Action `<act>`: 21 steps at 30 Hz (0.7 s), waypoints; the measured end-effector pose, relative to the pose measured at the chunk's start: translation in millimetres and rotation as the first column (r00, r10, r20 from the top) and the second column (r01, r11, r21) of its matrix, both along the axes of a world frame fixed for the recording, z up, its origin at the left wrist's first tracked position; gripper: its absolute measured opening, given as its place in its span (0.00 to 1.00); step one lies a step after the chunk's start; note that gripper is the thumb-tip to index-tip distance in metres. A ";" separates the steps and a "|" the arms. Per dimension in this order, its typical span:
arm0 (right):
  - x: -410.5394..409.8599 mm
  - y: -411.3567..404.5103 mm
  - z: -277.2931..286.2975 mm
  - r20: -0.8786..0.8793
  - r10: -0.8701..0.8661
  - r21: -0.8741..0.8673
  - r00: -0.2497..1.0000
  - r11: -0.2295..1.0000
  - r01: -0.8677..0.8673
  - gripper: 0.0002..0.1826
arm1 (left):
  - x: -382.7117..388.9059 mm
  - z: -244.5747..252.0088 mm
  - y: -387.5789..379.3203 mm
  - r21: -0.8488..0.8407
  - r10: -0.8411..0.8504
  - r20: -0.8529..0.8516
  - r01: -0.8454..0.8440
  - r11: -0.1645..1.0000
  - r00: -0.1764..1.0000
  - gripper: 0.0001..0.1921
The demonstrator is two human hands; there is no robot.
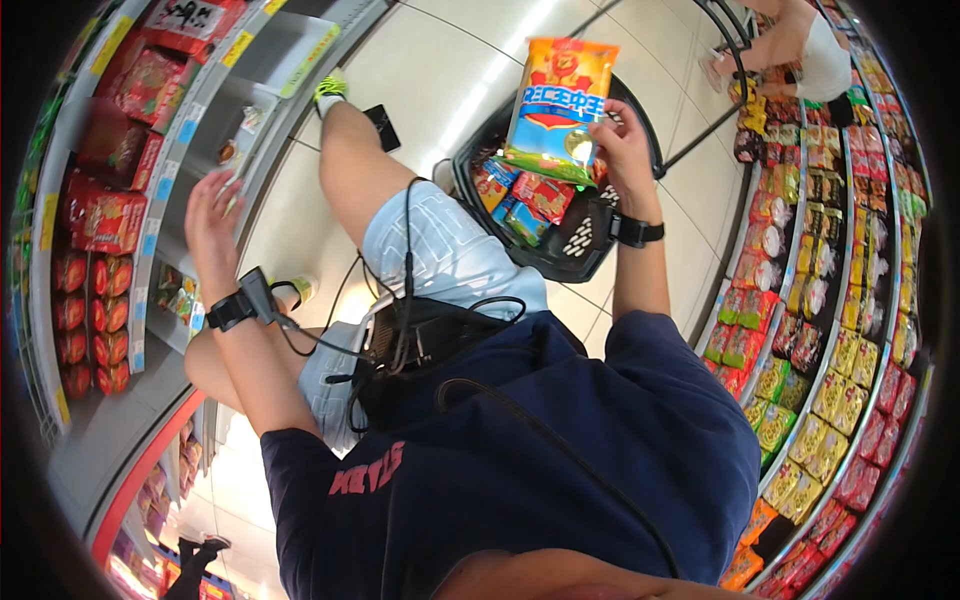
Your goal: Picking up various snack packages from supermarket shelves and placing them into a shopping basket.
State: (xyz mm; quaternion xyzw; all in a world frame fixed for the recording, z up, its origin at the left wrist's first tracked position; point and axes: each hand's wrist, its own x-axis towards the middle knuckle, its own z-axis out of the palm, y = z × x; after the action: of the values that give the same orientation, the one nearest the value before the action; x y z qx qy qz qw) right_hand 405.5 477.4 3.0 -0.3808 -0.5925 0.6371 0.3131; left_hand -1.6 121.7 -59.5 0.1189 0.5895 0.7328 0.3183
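Observation:
My right hand point(626, 146) grips the right edge of a glossy orange and blue snack packet point(559, 112), which bears large writing. The packet is held up over a black shopping basket point(574, 270) on the floor. Inside the basket lie several packaged items, among them a red packet point(541, 196) and a blue and green packet point(527, 223). My left hand point(212, 221), with fingers apart and nothing visible in it, is raised beside a grey shelf at the left. Small packaged goods point(227, 152) sit on that shelf just beyond its fingertips.
Red packages point(105, 217) and red round containers point(112, 322) fill the left shelving. Rows of packaged food point(817, 420) line the right. A dark flat device point(384, 127) lies on the tiles by my leg. Another person's legs point(795, 49) appear top right. Black cables point(409, 259) cross my lap.

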 end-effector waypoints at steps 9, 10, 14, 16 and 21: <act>-118.5 -108.3 120.5 -0.324 0.473 0.051 0.819 0.874 -0.484 0.26 | 77.8 107.4 44.7 0.158 -0.536 -0.304 0.597 0.787 0.787 0.35; -137.8 -115.5 120.3 -0.316 0.561 0.077 0.765 0.819 -0.568 0.25 | 86.3 133.9 38.9 0.162 -0.528 -0.243 0.571 0.805 0.814 0.37; -200.7 -159.1 115.6 -0.188 0.823 0.157 0.536 0.564 -0.810 0.24 | 78.5 135.1 0.1 0.328 -0.046 -0.276 0.139 0.934 0.960 0.33; -223.5 -175.7 120.1 -0.180 0.872 0.176 0.456 0.485 -0.857 0.25 | 62.3 148.3 -41.0 0.304 0.062 -0.340 0.047 0.952 0.939 0.33; -242.2 -179.3 120.0 -0.014 0.924 0.312 0.383 0.368 -0.876 0.21 | -2.2 185.2 -155.7 0.353 0.459 -0.465 -0.317 0.881 0.757 0.30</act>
State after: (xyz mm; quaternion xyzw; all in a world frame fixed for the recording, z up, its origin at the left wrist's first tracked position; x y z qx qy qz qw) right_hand 163.3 298.2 123.0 0.1109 -0.7474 0.6550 0.0126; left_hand -3.8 -34.0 125.7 0.2323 0.5678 0.7888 -0.0368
